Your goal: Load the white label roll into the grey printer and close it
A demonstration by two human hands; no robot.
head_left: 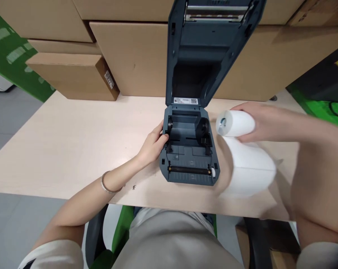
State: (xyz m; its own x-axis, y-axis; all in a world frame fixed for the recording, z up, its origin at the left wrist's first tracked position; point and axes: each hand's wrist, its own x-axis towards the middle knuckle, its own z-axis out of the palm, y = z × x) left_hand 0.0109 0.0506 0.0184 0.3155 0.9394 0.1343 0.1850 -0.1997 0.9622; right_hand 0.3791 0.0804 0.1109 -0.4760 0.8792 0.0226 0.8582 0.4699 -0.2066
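A dark blue-grey label printer (186, 157) stands on the table with its lid (205, 45) raised. Its roll bay is bare, with a black roll holder (202, 127) on the right side and a black roller (190, 170) across the front. My left hand (153, 145) grips the printer's left edge, thumb over the rim. To the right of the printer, my right hand (251, 121) is closed around a white label roll (237, 123), lifted beside the bay. A loose length of labels (251, 168) hangs from it and curls toward the table.
Large cardboard boxes (132, 59) line the back of the table (73, 149). A smaller flat box (70, 76) stands at the back left. Chair armrests (97, 231) flank my body below the front edge. A dark object with a yellow label (323, 71) is at far right.
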